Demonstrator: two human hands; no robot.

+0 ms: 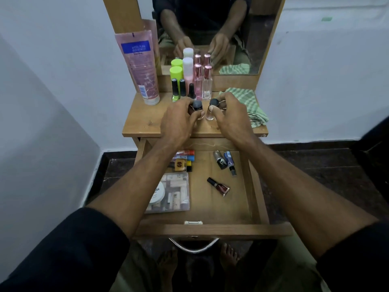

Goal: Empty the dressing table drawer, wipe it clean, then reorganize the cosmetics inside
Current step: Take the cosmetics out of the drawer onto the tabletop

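The left hand [179,121] curls its fingers round a small dark-capped bottle [197,107] on the dressing table top [143,121]; the right hand [230,116] pinches a second clear dark-capped bottle [211,110] just beside it. Below, the open drawer [212,229] holds a clear pouch [174,192] with a white jar [157,192] on it, a red nail polish bottle [219,186] lying flat, and two small bottles [225,161] near the back. A green checked cloth [250,104] lies on the top, right

a home bedroom corner: mirrored dressing table [145,125], cosmetics.
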